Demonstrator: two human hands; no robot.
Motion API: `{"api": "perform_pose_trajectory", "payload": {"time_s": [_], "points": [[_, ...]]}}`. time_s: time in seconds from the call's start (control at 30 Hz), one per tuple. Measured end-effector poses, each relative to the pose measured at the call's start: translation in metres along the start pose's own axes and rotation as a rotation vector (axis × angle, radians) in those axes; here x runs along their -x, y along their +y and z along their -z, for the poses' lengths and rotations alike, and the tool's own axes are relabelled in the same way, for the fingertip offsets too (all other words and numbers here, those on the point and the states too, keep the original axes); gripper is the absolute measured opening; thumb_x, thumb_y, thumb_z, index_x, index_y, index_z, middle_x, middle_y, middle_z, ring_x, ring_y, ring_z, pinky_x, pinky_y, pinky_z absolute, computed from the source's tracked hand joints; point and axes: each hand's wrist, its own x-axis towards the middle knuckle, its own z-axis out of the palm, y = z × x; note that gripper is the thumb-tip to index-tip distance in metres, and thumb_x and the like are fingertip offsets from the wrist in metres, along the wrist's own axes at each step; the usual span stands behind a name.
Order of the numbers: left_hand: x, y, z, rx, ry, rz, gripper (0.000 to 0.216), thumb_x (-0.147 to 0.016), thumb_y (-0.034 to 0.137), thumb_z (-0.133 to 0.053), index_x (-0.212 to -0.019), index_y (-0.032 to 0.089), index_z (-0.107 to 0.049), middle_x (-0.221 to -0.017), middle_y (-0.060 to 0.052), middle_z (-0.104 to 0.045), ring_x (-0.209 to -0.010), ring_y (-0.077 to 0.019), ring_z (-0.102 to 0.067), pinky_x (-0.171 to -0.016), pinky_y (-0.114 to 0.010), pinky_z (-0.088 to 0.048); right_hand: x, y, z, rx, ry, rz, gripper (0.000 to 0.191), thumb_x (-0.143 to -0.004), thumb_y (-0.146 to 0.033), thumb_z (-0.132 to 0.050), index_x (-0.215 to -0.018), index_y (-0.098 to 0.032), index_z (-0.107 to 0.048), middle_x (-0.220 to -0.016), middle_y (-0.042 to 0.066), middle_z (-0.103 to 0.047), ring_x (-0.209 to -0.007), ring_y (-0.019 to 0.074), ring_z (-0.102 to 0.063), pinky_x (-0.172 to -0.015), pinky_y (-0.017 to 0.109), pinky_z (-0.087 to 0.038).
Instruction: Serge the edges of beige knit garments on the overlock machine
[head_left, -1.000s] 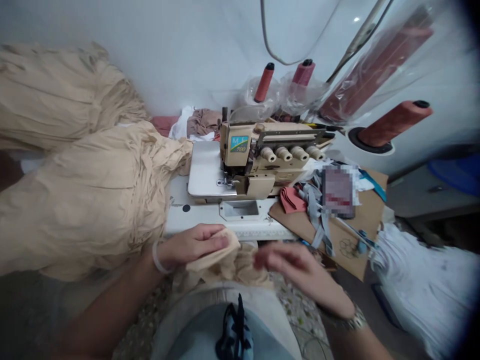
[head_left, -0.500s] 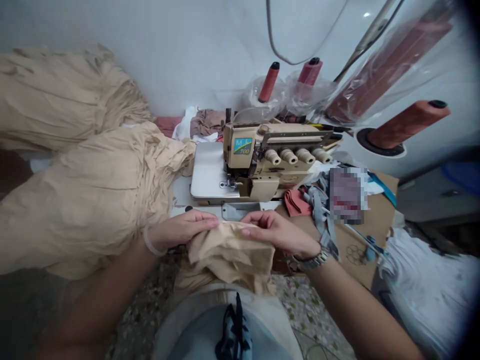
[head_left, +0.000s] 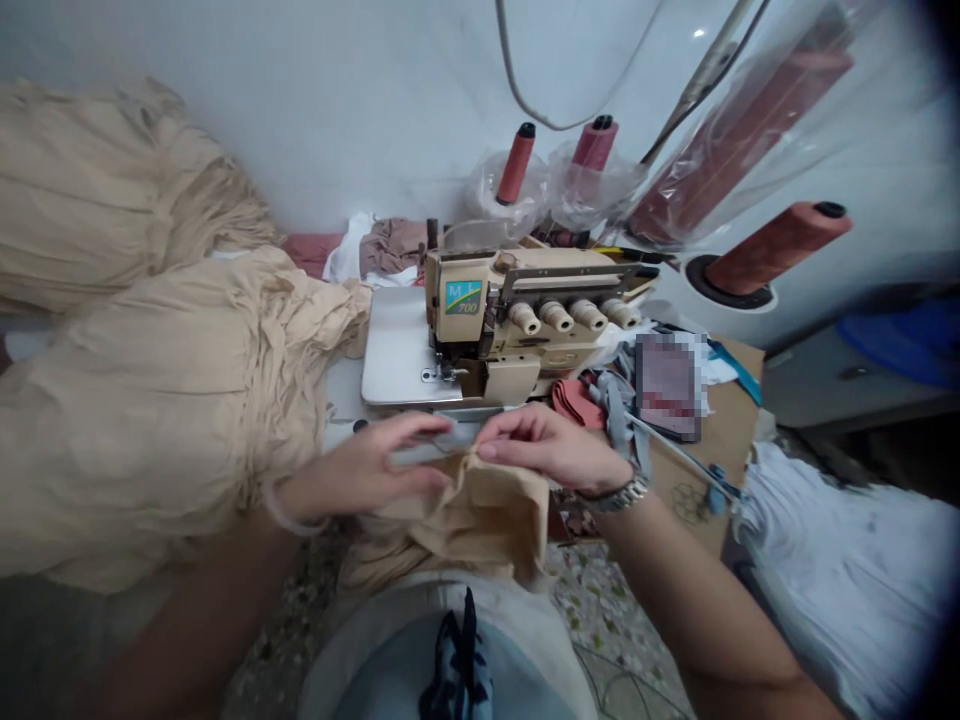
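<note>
Sewing corner against a pale wall point(head_left: 360, 90), speckled floor point(head_left: 592, 600) below. Beige cloth point(head_left: 495, 505) hangs from the right hand point(head_left: 544, 447) in front of the machine's near edge, its lower folds over the person's lap. Right thumb and fingertips pinched together on its top edge. Left hand point(head_left: 367, 465) just beside, blurred, thumb and fingers parted in a wide gap; cannot tell whether the thumb touches the cloth.

Surface: white tabletop point(head_left: 339, 395) carrying a cream sewing machine point(head_left: 517, 345) with a bright metal plate point(head_left: 394, 345) on its left. Large beige pile point(head_left: 142, 400) at the table's left. To the right, brown cardboard point(head_left: 712, 435) bearing grey strips point(head_left: 619, 410) and a folded coral piece point(head_left: 577, 402). Reddish thread cones point(head_left: 780, 250) behind; white garments point(head_left: 847, 570) heaped at far right
</note>
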Motion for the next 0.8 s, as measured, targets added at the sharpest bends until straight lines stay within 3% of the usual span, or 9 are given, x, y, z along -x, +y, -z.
{"api": "perform_pose_trajectory", "payload": {"time_s": [0.1, 0.17, 0.33, 0.4, 0.47, 0.57, 0.67, 0.73, 0.8], "points": [[-0.011, 0.008, -0.018, 0.083, -0.098, 0.012, 0.033, -0.085, 0.05, -0.065, -0.088, 0.017, -0.068, -0.072, 0.001, -0.06, -0.064, -0.0118, -0.053, -0.056, -0.021, -0.041, -0.007, -0.009, -0.003, 0.089, -0.108, -0.035, 0.03, -0.079, -0.045, -0.076, -0.082, -0.015, -0.076, -0.064, -0.002, -0.064, -0.055, 0.0085, -0.047, -0.052, 0.022, -0.035], [-0.007, 0.004, -0.012, 0.141, -0.039, 0.109, 0.039, -0.085, 0.054, -0.063, -0.074, 0.016, -0.064, -0.062, 0.004, -0.051, -0.055, -0.0091, -0.043, -0.05, -0.02, -0.033, -0.004, -0.008, 0.006, 0.118, -0.105, -0.082, 0.029, -0.077, -0.044, -0.078, -0.077, -0.015, -0.074, -0.06, -0.003, -0.059, -0.052, 0.0076, -0.043, -0.048, 0.021, -0.03], [0.005, -0.016, 0.013, 0.185, 0.189, 0.209, 0.042, -0.081, 0.058, -0.064, -0.074, 0.016, -0.064, -0.067, 0.002, -0.056, -0.06, -0.0109, -0.046, -0.055, -0.021, -0.035, -0.001, 0.015, 0.019, -0.099, 0.148, -0.089, 0.036, -0.07, -0.048, -0.083, -0.07, -0.016, -0.066, -0.061, -0.004, -0.055, -0.053, 0.0078, -0.044, -0.049, 0.02, -0.032], [0.0, -0.016, 0.014, 0.028, 0.321, 0.17, 0.043, -0.084, 0.058, -0.06, -0.075, 0.017, -0.065, -0.068, 0.001, -0.058, -0.063, -0.0125, -0.049, -0.058, -0.023, -0.036, -0.009, 0.026, 0.013, -0.204, 0.261, -0.097, 0.042, -0.067, -0.053, -0.083, -0.068, -0.018, -0.061, -0.061, -0.004, -0.053, -0.053, 0.0089, -0.043, -0.05, 0.022, -0.033], [-0.012, -0.012, 0.012, -0.288, 0.473, 0.13, 0.042, -0.087, 0.057, -0.057, -0.074, 0.018, -0.066, -0.064, 0.001, -0.058, -0.061, -0.0141, -0.051, -0.059, -0.025, -0.034, -0.018, 0.034, 0.007, -0.131, 0.383, -0.054, 0.046, -0.069, -0.058, -0.079, -0.065, -0.019, -0.056, -0.06, -0.004, -0.05, -0.053, 0.0103, -0.041, -0.05, 0.024, -0.032], [-0.036, -0.006, 0.014, -0.759, 0.618, 0.118, 0.036, -0.091, 0.052, -0.056, -0.078, 0.02, -0.067, -0.064, -0.002, -0.062, -0.062, -0.0183, -0.056, -0.058, -0.028, -0.03, -0.033, 0.039, 0.002, 0.302, 0.635, 0.154, 0.045, -0.082, -0.057, -0.066, -0.061, -0.02, -0.05, -0.058, -0.003, -0.045, -0.056, 0.0123, -0.039, -0.053, 0.026, -0.029], [-0.058, -0.004, 0.022, -0.941, 0.646, 0.071, 0.032, -0.094, 0.048, -0.054, -0.086, 0.021, -0.068, -0.076, -0.006, -0.069, -0.073, -0.0225, -0.063, -0.06, -0.029, -0.035, -0.043, 0.037, 0.005, 0.707, 0.855, 0.294, 0.038, -0.091, -0.046, -0.057, -0.063, -0.021, -0.051, -0.06, 0.0, -0.048, -0.059, 0.0146, -0.042, -0.058, 0.029, -0.029], [-0.063, -0.005, 0.021, -1.008, 0.702, -0.007, 0.028, -0.096, 0.043, -0.054, -0.093, 0.019, -0.068, -0.089, -0.009, -0.07, -0.082, -0.0244, -0.065, -0.066, -0.03, -0.041, -0.045, 0.035, 0.009, 0.773, 0.875, 0.304, 0.034, -0.092, -0.044, -0.055, -0.068, -0.02, -0.056, -0.064, 0.002, -0.054, -0.061, 0.0155, -0.045, -0.06, 0.029, -0.032], [-0.056, -0.006, 0.01, -1.04, 0.713, -0.131, 0.023, -0.098, 0.033, -0.051, -0.099, 0.017, -0.068, -0.1, -0.011, -0.069, -0.091, -0.0244, -0.065, -0.075, -0.032, -0.046, -0.039, 0.033, 0.015, 0.652, 0.658, 0.23, 0.036, -0.09, -0.049, -0.059, -0.072, -0.018, -0.061, -0.068, 0.002, -0.058, -0.062, 0.0152, -0.048, -0.059, 0.027, -0.034]]}}
